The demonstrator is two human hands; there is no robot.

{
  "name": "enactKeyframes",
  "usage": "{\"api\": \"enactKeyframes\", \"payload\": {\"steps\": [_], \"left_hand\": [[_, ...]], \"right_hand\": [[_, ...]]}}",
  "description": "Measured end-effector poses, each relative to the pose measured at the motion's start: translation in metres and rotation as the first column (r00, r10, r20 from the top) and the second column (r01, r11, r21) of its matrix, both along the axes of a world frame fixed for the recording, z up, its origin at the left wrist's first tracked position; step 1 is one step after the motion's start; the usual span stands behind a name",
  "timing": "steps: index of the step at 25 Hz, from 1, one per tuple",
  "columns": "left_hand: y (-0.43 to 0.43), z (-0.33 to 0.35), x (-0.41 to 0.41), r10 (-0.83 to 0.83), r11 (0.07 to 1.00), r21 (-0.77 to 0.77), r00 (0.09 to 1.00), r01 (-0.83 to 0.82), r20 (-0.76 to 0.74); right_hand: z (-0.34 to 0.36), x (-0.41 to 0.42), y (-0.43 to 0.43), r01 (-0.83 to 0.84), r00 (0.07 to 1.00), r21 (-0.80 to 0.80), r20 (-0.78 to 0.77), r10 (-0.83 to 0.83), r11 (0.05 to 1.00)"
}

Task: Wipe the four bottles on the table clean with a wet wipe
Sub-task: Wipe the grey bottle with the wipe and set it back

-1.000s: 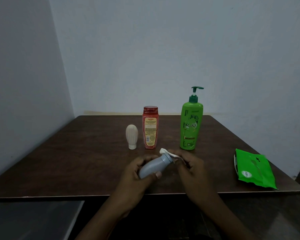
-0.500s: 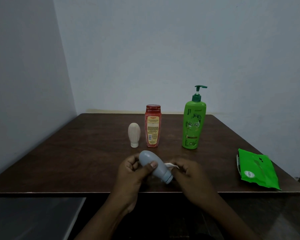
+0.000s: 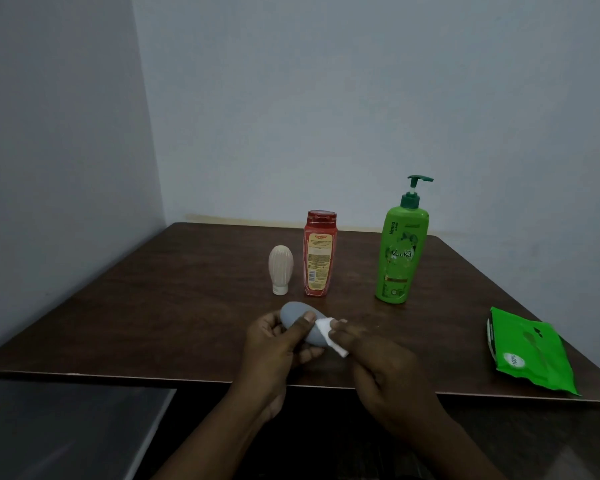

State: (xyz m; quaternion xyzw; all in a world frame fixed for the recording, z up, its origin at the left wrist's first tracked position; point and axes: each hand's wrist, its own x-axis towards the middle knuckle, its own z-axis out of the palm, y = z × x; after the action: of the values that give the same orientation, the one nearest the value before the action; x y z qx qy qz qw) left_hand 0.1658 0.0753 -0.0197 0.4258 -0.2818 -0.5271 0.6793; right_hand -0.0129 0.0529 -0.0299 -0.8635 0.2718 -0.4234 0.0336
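Just inside the near edge of a dark wooden table (image 3: 153, 306), with bare wood running left toward the wall, a person's left hand (image 3: 274, 348) grips a tilted grey bottle (image 3: 293, 315). The right hand (image 3: 385, 368) pinches a folded white wipe (image 3: 329, 332) against the bottle's side. Behind them stand a cream bottle (image 3: 280, 268), cap down, a red bottle (image 3: 320, 254) and a green pump bottle (image 3: 400, 258), contents unseen. A green wipes pack (image 3: 530, 351) lies at the right edge.
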Motion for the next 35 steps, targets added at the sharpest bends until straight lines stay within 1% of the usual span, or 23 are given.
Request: {"api": "enactKeyframes", "payload": {"steps": [3,5,6,7,8,9,10,14,16,18,19,20,21,22,23,24,25,26,27,29,31,33,35], "left_hand": [[0.0,0.0,-0.001,0.008,1.0,-0.008,1.0,-0.007,0.011],[-0.001,0.0,0.0,0.0,1.0,-0.016,1.0,0.0,-0.016],[-0.002,0.0,0.002,-0.006,1.0,-0.021,0.999,0.006,-0.034],[-0.002,0.001,0.002,-0.011,1.0,-0.027,0.998,0.009,-0.058],[-0.002,0.002,0.003,-0.014,0.999,-0.033,0.996,0.011,-0.083],[-0.002,0.002,0.003,-0.012,0.999,-0.037,0.995,0.008,-0.103],[-0.001,0.003,0.003,-0.01,0.999,-0.038,0.993,0.006,-0.117],[0.0,0.004,0.004,-0.016,0.999,-0.03,0.989,0.012,-0.147],[0.0,0.003,0.004,-0.013,0.999,-0.032,0.99,0.009,-0.14],[-0.002,0.0,0.003,0.01,1.0,-0.028,0.993,-0.013,-0.119],[-0.003,-0.002,0.003,0.02,0.999,-0.024,0.994,-0.023,-0.108],[-0.004,-0.002,0.003,0.024,1.0,-0.017,0.994,-0.026,-0.109],[-0.005,-0.002,0.003,0.026,1.0,-0.003,0.992,-0.027,-0.127],[-0.005,-0.001,0.004,0.029,0.999,0.019,0.987,-0.027,-0.16],[-0.005,0.0,0.004,0.033,0.999,0.037,0.98,-0.026,-0.196],[-0.004,0.002,0.005,0.029,0.999,0.048,0.973,-0.019,-0.23],[-0.004,0.004,0.004,0.018,0.999,0.054,0.966,-0.004,-0.259],[-0.002,0.006,0.001,0.002,0.998,0.054,0.954,0.015,-0.3],[-0.001,0.007,-0.003,-0.019,0.998,0.05,0.938,0.039,-0.346],[0.002,0.011,-0.011,-0.06,0.994,0.051,0.892,0.092,-0.448],[0.005,0.014,-0.015,-0.057,0.993,0.059,0.859,0.101,-0.509],[0.007,0.015,-0.017,-0.036,0.996,0.054,0.866,0.072,-0.498],[0.007,0.014,-0.019,-0.009,0.999,0.043,0.902,0.031,-0.432]], "right_hand": [[0.003,0.002,-0.003,0.047,0.976,0.196,0.202,-0.087,0.979],[0.008,0.007,-0.003,0.026,0.942,0.39,0.299,-0.154,0.921],[0.01,0.01,-0.004,-0.066,0.898,0.556,0.394,-0.194,0.828],[0.011,0.014,-0.004,-0.222,0.831,0.702,0.499,-0.245,0.676],[0.012,0.016,-0.004,-0.381,0.76,0.782,0.569,-0.315,0.493],[0.014,0.018,-0.004,-0.494,0.702,0.796,0.602,-0.38,0.35],[0.017,0.018,-0.003,-0.569,0.66,0.782,0.618,-0.427,0.253],[0.027,0.018,0.004,-0.788,0.523,0.615,0.677,-0.517,0.009],[0.03,0.019,0.008,-0.817,0.53,0.569,0.681,-0.505,-0.09],[0.031,0.018,0.013,-0.76,0.631,0.631,0.662,-0.404,-0.153],[0.034,0.018,0.017,-0.706,0.694,0.691,0.634,-0.34,-0.152],[0.04,0.018,0.021,-0.66,0.736,0.743,0.61,-0.295,-0.111],[0.042,0.018,0.021,-0.637,0.741,0.771,0.608,-0.286,-0.014],[0.041,0.016,0.018,-0.618,0.717,0.774,0.627,-0.306,0.139],[0.038,0.014,0.015,-0.56,0.684,0.758,0.651,-0.328,0.335],[0.034,0.011,0.01,-0.425,0.677,0.722,0.654,-0.338,0.546],[0.028,0.006,0.005,-0.21,0.717,0.635,0.617,-0.324,0.743],[0.024,0.003,0.003,-0.002,0.793,0.483,0.535,-0.293,0.876],[0.018,0.001,0.003,0.106,0.869,0.291,0.437,-0.23,0.951],[0.004,0.006,0.006,0.128,0.967,-0.041,0.225,-0.116,0.991],[-0.006,0.009,0.01,0.083,0.987,-0.175,0.148,-0.058,0.981],[-0.003,0.009,0.008,0.058,0.986,-0.153,0.163,-0.032,0.987],[0.005,0.01,0.007,0.07,0.961,0.003,0.266,-0.068,0.998]]}}
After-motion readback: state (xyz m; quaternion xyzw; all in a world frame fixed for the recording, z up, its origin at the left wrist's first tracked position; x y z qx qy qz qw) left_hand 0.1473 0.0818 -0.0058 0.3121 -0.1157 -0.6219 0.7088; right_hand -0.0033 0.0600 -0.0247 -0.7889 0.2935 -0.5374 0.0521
